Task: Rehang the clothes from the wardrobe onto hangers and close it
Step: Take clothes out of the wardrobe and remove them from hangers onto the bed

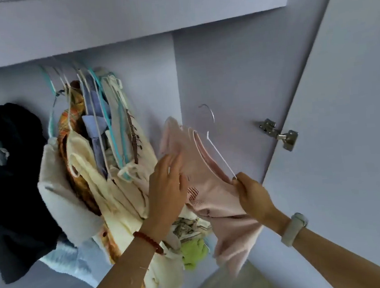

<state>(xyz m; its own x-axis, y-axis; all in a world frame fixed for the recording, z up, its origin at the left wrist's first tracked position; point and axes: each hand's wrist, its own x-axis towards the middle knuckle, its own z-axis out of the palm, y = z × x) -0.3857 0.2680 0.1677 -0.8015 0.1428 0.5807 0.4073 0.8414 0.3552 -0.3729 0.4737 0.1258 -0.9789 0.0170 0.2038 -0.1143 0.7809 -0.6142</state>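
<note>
A pale pink garment (207, 177) hangs on a white wire hanger (217, 151) in front of the open wardrobe. My right hand (253, 195) pinches the hanger's lower shoulder end together with the pink cloth. My left hand (166, 189), fingers straight, lies flat against the pink garment's left side, next to the hung clothes. The hanger's hook (208, 113) points up in free air, below the rail. Several clothes on hangers (105, 138) crowd the wardrobe: cream, orange plaid, blue, and a beige one with a brown print.
A dark navy garment (16, 183) and a light blue one (63, 256) hang at the far left. The lilac wardrobe door (345, 129) stands open on the right, with a metal hinge (279, 134). A green cloth (193, 251) shows low among the clothes.
</note>
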